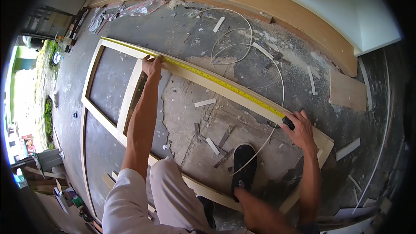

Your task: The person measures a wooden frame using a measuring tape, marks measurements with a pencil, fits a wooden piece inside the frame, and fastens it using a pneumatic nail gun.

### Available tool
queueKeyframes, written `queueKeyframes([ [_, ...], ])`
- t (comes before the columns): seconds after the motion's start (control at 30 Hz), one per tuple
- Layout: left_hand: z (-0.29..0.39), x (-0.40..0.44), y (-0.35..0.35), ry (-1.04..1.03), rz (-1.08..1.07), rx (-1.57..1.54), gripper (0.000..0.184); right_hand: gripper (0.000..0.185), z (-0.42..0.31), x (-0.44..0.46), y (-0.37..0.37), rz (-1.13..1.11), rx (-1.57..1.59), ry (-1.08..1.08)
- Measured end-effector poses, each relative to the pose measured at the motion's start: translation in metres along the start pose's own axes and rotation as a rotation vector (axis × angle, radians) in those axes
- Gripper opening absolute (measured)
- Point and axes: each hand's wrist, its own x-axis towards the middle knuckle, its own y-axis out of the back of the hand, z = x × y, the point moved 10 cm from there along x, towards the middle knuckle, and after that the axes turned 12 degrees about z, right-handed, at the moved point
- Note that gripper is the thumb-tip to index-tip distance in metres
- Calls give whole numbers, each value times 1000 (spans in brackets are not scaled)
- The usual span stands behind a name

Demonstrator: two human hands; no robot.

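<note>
At far left, bright daylight beyond a gap in the wall, with a grey container [50,160] lower down. Next, flat on the patchy grey floor [182,39], a large pale wooden frame [90,104] with a crosspiece in its left part, stretching across to lower right. Where crosspiece and long far rail [234,96] meet, the left hand [151,66], in contact with the rail beside the yellow blade; impossible to say whether its grip is clamped there. Along that rail, from the upper-left corner rightward, the drawn-out blade of a tape measure [216,80]. Within the frame's outline, a black shoe [245,164]. Beyond the rail, loose loops of pale cable [251,32]. Farther right, the right hand [302,133], grip clamped on the tape measure's black case [288,123]. At far right, a flat board [346,90] and scattered pale strips [348,148].
</note>
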Motion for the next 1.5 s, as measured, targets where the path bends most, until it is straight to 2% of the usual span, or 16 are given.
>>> queueKeyframes([
  [0.07, 14, -10, -3, -279, 55, 210, 63, 50, 8, -4, -5, -12, -30, -38],
  [0.1, 35, -34, -2, -319, 36, 211, 61, 50, 10, -5, -7, -25, -48, -29],
  [0.13, 55, -61, -7, -460, 17, 235, 54, 50, 14, -6, -7, -25, -54, -63],
  [0.2, 94, -125, -19, -749, -147, 127, 39, 50, 11, -5, -5, -23, -43, -44],
  [0.27, 125, -201, -30, -822, -461, -82, 26, 50, 13, -5, -7, -16, -60, -53],
  [0.33, 136, -271, -39, -882, -700, -154, 21, 51, 15, -5, -8, -28, -83, -73],
  [0.4, 141, -324, -46, -950, -849, -227, 22, 51, 16, -6, -9, -14, -93, -76],
  [0.6, 151, -385, -54, -963, -912, -312, 21, 49, 17, -11, -1, 47, -161, -83],
  [0.67, 148, -393, -59, -954, -926, -313, 18, 49, 29, -18, 5, 39, -162, -159],
  [0.8, 134, -391, -67, -898, -855, -302, 14, 50, 64, -43, 17, 26, -209, -203],
  [0.9, 140, -394, -66, -977, -810, -260, 13, 52, 89, -62, 34, 23, -235, -254],
  [1.03, 147, -412, -66, -1033, -843, -265, 13, 52, 121, -88, 50, 64, -255, -307],
  [1.23, 157, -462, -83, -997, -958, -301, 12, 52, 148, -114, 64, 77, -240, -367],
  [1.33, 156, -484, -93, -979, -1056, -335, 12, 53, 151, -119, 67, 72, -258, -392],
  [1.5, 155, -486, -94, -915, -1073, -249, 11, 59, 146, -120, 60, 110, -316, -383],
])
